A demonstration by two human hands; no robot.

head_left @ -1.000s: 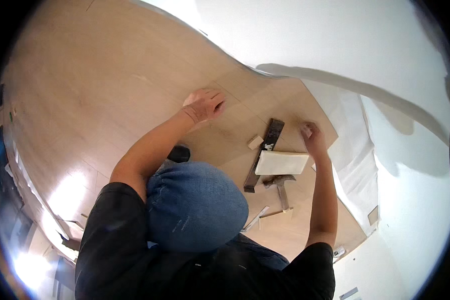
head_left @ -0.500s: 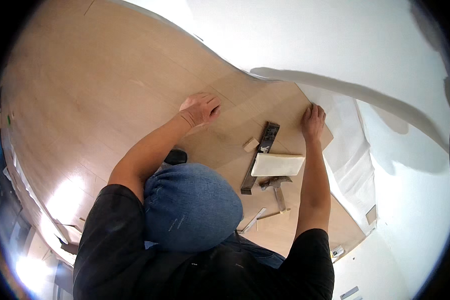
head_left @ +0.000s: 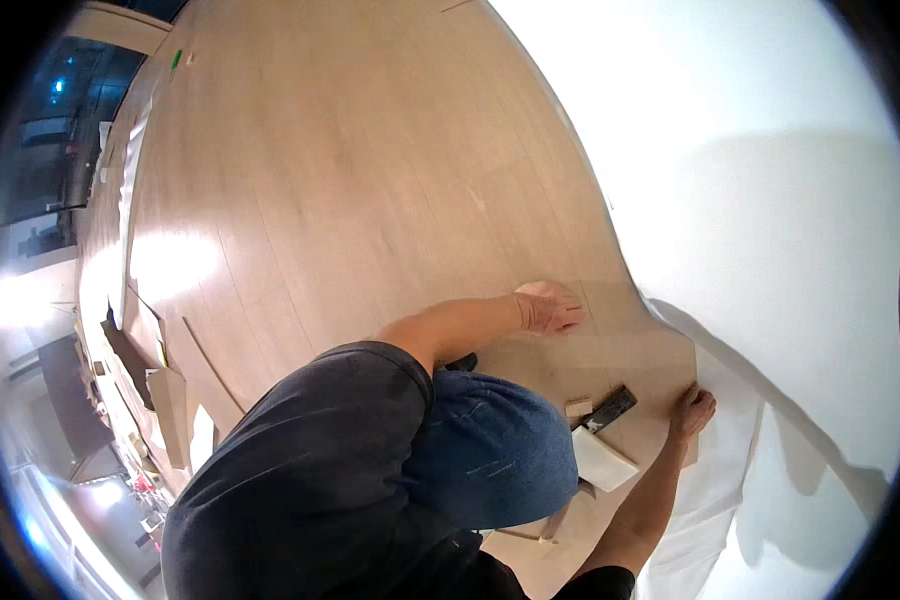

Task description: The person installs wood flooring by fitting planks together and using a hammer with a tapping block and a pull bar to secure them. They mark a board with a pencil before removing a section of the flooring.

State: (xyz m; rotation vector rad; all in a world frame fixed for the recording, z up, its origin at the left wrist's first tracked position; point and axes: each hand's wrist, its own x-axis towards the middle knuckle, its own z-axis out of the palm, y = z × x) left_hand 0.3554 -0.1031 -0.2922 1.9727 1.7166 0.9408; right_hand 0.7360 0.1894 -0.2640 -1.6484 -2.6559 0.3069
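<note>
My left hand [head_left: 553, 308] rests palm down on the wood-look plank floor [head_left: 390, 190], its fingers lying on the boards and holding nothing. To the right, my right hand [head_left: 694, 412] has its fingers curled at the outer edge of a floor plank [head_left: 667, 365], beside the white underlay sheet [head_left: 708, 490]. Between my arms lie a black flat metal bar [head_left: 612, 407], a small wooden block [head_left: 578, 408] and a cream-white rectangular block [head_left: 602, 460]. A hammer [head_left: 556, 522] is mostly hidden behind my bent knee in blue jeans [head_left: 490, 450].
A white wall [head_left: 750, 220] runs along the right, curving at the floor's edge. At the left lie cardboard-like offcuts [head_left: 168, 410] and a long thin strip [head_left: 210, 365]. A small green item [head_left: 176, 59] is at the far left. Dark window panes [head_left: 45, 150] stand beyond.
The view has swung left, so my hands and the tools appear lower and farther right. Both hands keep about the same places on the floor and the plank edge.
</note>
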